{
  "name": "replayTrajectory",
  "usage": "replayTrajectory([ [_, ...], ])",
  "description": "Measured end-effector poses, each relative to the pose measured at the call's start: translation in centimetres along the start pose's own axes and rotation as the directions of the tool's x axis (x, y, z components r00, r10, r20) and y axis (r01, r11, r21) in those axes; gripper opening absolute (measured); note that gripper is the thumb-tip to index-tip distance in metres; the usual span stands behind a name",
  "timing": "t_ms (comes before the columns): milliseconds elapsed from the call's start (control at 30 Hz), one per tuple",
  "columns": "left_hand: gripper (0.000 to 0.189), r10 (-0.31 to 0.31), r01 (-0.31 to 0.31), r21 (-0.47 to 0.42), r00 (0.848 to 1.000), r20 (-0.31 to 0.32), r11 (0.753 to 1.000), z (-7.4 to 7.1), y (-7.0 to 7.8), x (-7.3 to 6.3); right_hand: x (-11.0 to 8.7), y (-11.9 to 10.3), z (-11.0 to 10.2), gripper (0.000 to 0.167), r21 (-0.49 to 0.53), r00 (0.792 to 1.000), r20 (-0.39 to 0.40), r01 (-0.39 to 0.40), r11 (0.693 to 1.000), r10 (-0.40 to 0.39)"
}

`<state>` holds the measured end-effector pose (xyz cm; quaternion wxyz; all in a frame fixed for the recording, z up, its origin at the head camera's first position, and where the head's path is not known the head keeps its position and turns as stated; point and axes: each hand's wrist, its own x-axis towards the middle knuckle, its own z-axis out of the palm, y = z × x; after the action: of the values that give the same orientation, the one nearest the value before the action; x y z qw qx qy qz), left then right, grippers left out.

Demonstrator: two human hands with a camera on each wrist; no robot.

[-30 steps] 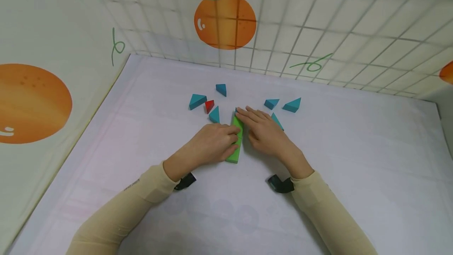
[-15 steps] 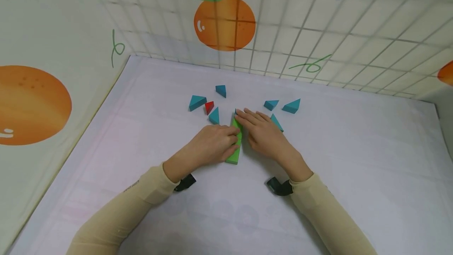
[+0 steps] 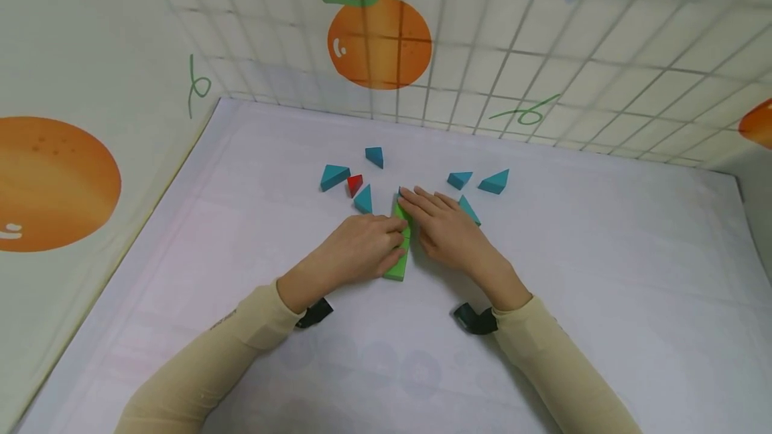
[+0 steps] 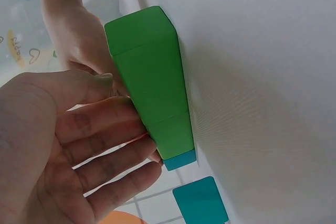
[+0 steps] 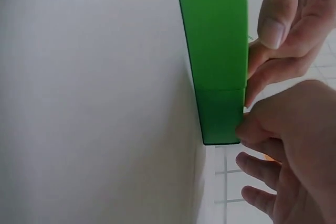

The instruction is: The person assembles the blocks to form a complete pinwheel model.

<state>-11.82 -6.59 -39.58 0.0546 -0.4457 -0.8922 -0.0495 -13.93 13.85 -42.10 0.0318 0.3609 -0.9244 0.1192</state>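
Note:
Two green blocks lie end to end in a row on the white tabletop, their seam showing in the right wrist view. A teal block adjoins the far end of the row. My left hand reaches over the row from the left, its fingertips on the top of the green blocks and its thumb apart from them. From the right, my right hand lays its fingers over the far end, covering most of the teal block in the head view. Its thumb touches the green block's upper edge in the right wrist view.
Teal triangular blocks and a small red triangular block lie beyond my left hand. More teal triangular blocks lie beyond my right hand. A patterned cloth wall with a grid stands behind the tabletop.
Hands and blocks stay in place relative to each other. The whole head view has shifted slightly, with the scene a little lower and to the left.

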Motion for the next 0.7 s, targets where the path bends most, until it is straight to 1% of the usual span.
replayTrajectory([
  [100,0.023,-0.005,0.005,-0.008,1.0,0.001,1.0,0.1,0.0,-0.1,-0.1,0.2,-0.3,0.052,0.034,1.0,0.009,0.001,0.999,-0.001],
  [200,0.023,-0.006,0.006,-0.014,1.0,-0.001,1.0,0.1,-0.1,-0.1,-0.4,0.8,-1.1,0.048,0.056,1.0,-0.013,-0.016,0.998,0.017],
  [333,0.022,-0.01,0.01,-0.029,1.0,-0.003,1.0,0.0,-0.1,-0.2,-1.3,2.2,-2.8,0.046,0.067,0.996,-0.045,-0.075,0.995,0.078],
  [500,0.021,-0.018,0.018,-0.051,1.0,0.011,0.999,0.1,-0.1,-0.3,-3.1,3.9,-4.5,0.048,0.051,0.987,-0.07,-0.142,0.989,0.145],
  [600,0.02,-0.019,0.02,-0.055,1.0,0.014,0.998,0.0,-0.2,-0.3,-4.1,4.5,-5.1,0.049,0.038,0.982,-0.113,-0.148,0.988,0.152],
  [700,0.02,-0.02,0.021,-0.059,1.0,0.019,0.998,-0.1,-0.2,-0.5,-4.5,4.8,-5.1,0.051,0.024,0.98,-0.144,-0.137,0.99,0.139],
])
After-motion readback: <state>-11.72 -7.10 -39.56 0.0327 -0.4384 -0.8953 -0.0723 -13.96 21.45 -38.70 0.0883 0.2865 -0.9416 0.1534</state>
